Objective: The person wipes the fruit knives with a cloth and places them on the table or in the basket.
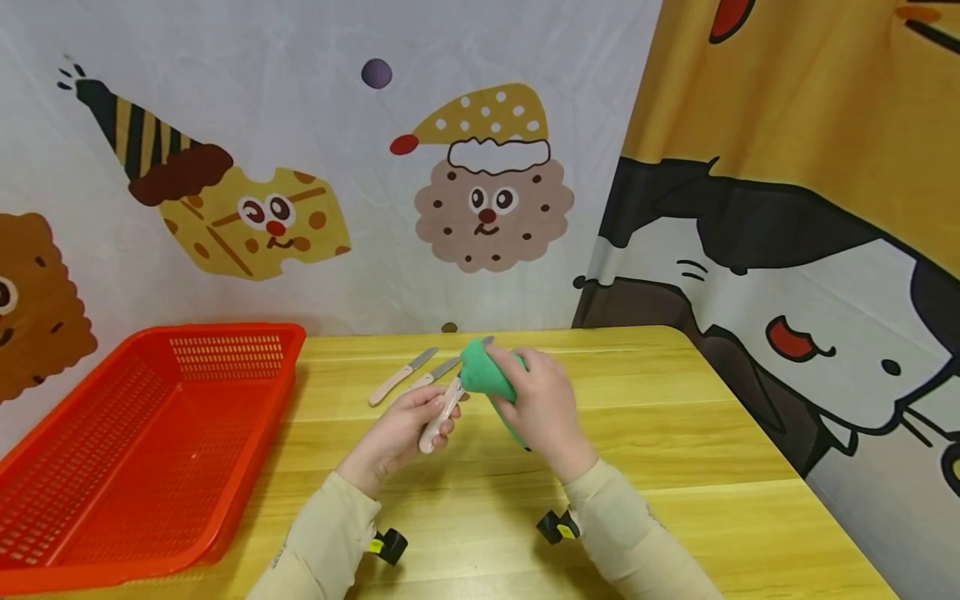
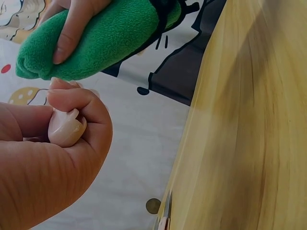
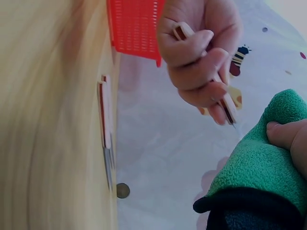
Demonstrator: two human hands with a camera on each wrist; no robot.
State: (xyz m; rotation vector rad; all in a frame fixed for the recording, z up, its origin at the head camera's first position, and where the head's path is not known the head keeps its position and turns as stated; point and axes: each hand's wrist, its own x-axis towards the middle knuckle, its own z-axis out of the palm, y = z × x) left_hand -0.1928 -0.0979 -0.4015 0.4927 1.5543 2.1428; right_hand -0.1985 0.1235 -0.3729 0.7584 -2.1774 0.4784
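Observation:
My left hand (image 1: pixel 401 429) grips a small knife (image 1: pixel 441 423) by its pale pinkish handle, the blade pointing away from me. A green towel (image 1: pixel 482 372) with a dark edge is folded over the blade, and my right hand (image 1: pixel 551 408) holds it there from the right. Only the blade's tip shows past the cloth in the head view. In the left wrist view the handle's rounded end (image 2: pixel 66 128) pokes out of the curled fingers. Two similar knives, one farther left (image 1: pixel 390 387) and one partly behind my left hand (image 1: pixel 444 368), lie on the table.
A red plastic basket (image 1: pixel 258 433) with slotted walls stands on the left of the wooden table (image 1: pixel 675 500). Behind the table's far edge hangs a cloth backdrop (image 1: pixel 480 50) with cartoon prints. Black wrist devices (image 1: pixel 392 546) show below both sleeves.

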